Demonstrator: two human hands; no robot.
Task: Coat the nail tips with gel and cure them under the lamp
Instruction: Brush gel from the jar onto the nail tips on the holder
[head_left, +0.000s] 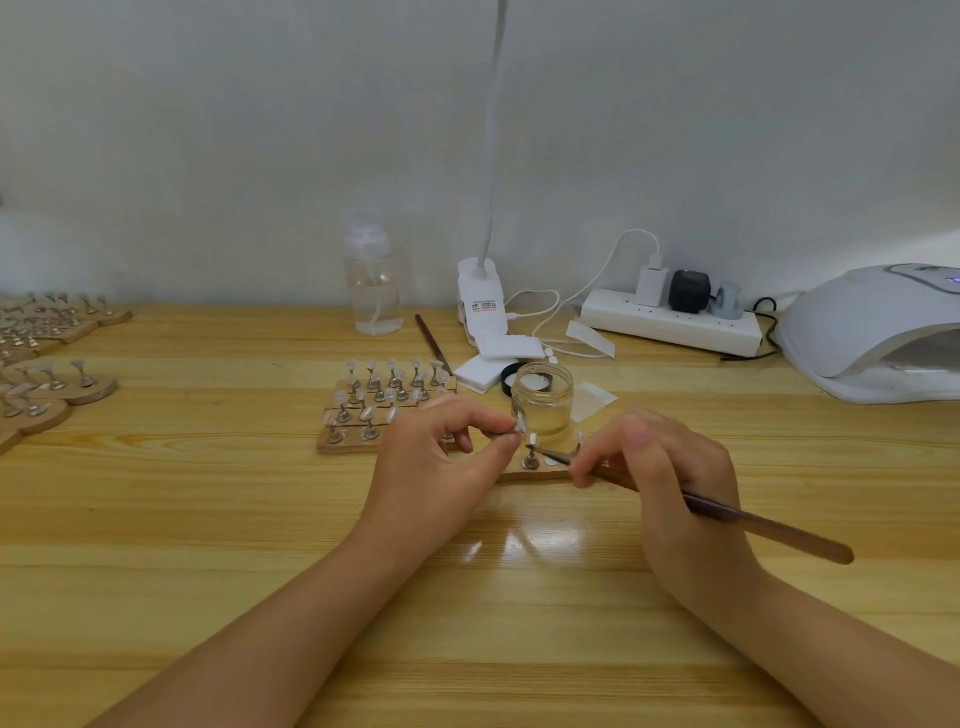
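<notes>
My left hand (447, 457) pinches a small clear nail tip (516, 427) on its stand between thumb and forefinger. My right hand (660, 467) holds a brown brush (753, 522) like a pen, its tip at a nail tip on a metal stand (531, 457). That stand sits on a wooden strip (540, 474) partly hidden by both hands. Just behind stands an open glass gel jar (542, 397). The white curing lamp (872, 332) is at the far right. Wooden strips with several nail tips on stands (387, 400) lie left of the jar.
More wooden holders with nail tips (47, 364) lie along the left edge. At the back stand a clear pump bottle (371, 280), a white clip lamp (480, 301), a power strip (670, 322), white pads (488, 364) and a second brush (432, 343).
</notes>
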